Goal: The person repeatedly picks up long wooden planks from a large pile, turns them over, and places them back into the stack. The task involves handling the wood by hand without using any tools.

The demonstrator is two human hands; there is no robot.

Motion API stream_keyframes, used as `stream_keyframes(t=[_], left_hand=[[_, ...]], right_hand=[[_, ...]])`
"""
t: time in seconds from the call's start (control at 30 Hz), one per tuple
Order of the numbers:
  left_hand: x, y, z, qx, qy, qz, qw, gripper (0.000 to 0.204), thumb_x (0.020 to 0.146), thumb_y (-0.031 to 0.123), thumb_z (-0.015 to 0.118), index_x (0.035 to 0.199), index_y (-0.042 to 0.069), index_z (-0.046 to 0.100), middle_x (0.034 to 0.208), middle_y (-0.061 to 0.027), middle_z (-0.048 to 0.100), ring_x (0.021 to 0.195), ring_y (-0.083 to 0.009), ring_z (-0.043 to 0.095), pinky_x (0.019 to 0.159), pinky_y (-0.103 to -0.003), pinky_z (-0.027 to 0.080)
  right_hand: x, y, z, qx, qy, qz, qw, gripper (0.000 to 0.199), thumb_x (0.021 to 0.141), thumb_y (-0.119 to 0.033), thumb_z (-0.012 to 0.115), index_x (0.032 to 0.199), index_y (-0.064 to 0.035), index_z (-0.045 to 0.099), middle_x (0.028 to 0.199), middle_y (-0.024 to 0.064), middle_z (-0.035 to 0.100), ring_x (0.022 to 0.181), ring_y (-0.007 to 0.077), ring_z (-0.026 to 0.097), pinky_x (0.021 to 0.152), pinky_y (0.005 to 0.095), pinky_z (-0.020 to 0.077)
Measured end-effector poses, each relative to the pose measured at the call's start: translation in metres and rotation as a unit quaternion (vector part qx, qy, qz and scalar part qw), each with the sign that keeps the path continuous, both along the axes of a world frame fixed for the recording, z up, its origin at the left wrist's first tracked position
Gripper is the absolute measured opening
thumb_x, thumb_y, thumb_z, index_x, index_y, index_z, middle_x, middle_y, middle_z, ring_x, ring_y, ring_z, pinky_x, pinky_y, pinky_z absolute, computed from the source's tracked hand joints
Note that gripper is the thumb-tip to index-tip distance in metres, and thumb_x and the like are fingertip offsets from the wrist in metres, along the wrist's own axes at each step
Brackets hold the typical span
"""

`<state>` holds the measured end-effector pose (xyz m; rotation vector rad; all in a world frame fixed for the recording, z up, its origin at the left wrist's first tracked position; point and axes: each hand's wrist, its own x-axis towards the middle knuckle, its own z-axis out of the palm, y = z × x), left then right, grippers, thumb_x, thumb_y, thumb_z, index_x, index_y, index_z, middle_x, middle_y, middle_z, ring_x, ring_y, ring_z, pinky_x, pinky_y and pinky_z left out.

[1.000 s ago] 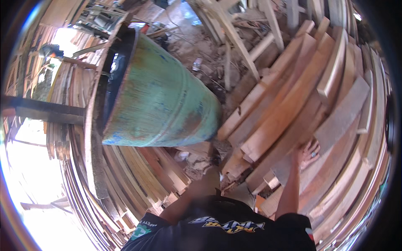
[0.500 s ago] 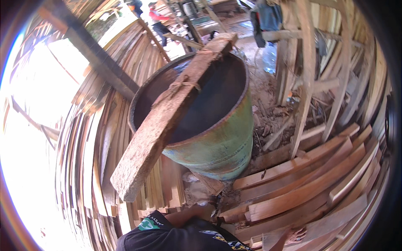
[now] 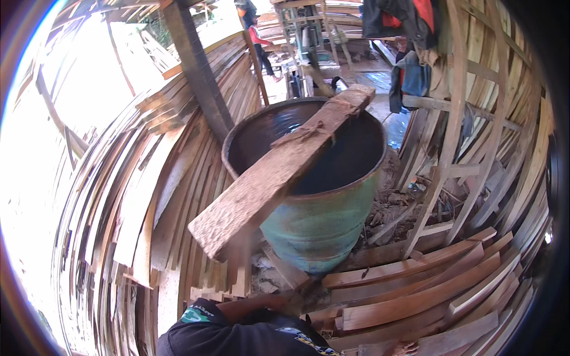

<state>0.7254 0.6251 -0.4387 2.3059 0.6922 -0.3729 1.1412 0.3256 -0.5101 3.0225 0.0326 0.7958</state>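
My left arm reaches across the front of my body in a dark shirt. The left hand is blurred low in front of the drum, near the end of a short board on the ground; its fingers do not show clearly. At the bottom edge, only part of my right hand shows beside a plank in the stack on the right, and its grip is hidden. Ahead stands a rusty green metal drum with dark liquid inside. A thick rough wooden beam lies across its rim, with a tie around it.
Upright boards lean in a long row at the left, beside a dark post. Sawn planks lie stacked at the right. Wooden frame poles and hanging clothes stand beyond. A person in red is far back.
The view has tilted up and shifted left, so the drum and beam appear lower and farther right. My right hand has dropped mostly out of the picture. My left arm remains low before the drum.
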Motion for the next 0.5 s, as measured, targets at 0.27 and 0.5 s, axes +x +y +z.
stream_keyframes(t=[0.27, 0.5], left_hand=[[0.009, -0.006, 0.058, 0.076, -0.085, 0.000, 0.994, 0.024, 0.078, 0.018, 0.057, 0.095, 0.003, 0.064, 0.100, -0.0206, 0.062, 0.093, -0.0343, 0.061, 0.076, -0.045, 0.049], [0.035, -0.013, 0.066, 0.084, -0.124, -0.060, 0.987, 0.022, 0.076, 0.016, 0.057, 0.093, 0.004, 0.065, 0.094, -0.0193, 0.064, 0.087, -0.0345, 0.063, 0.072, -0.046, 0.050]], right_hand=[[-0.026, -0.019, 0.018, 0.032, -0.059, 0.082, 0.994, 0.053, 0.082, -0.043, 0.060, 0.122, -0.0083, 0.057, 0.121, 0.0120, 0.058, 0.112, 0.0291, 0.054, 0.090, 0.0435, 0.0426], [-0.078, -0.033, 0.002, 0.058, 0.143, 0.281, 0.947, 0.051, 0.081, -0.041, 0.061, 0.118, -0.0063, 0.059, 0.116, 0.0139, 0.061, 0.106, 0.0304, 0.058, 0.086, 0.0424, 0.0456]])
